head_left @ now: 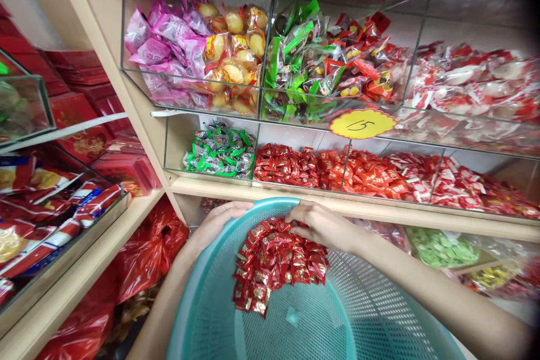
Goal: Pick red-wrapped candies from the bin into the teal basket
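A teal plastic basket (346,315) sits low in the head view, tilted toward the shelf. Inside it lies a heap of small red-wrapped candies (278,264). My left hand (219,219) grips the basket's far rim from outside, fingers curled over the edge. My right hand (320,225) rests on top of the candy heap, fingers bent down into the wrappers. Just beyond the rim runs a wooden shelf edge (379,208) with a glass bin of matching red candies (287,166) above it.
Glass bins hold green-and-silver sweets (219,152), pink packets (164,45), yellow cakes (236,50) and red-and-white packets (472,79). A yellow price tag (363,124) hangs mid-shelf. Red bags (147,253) and snack packets (50,219) fill the left shelves.
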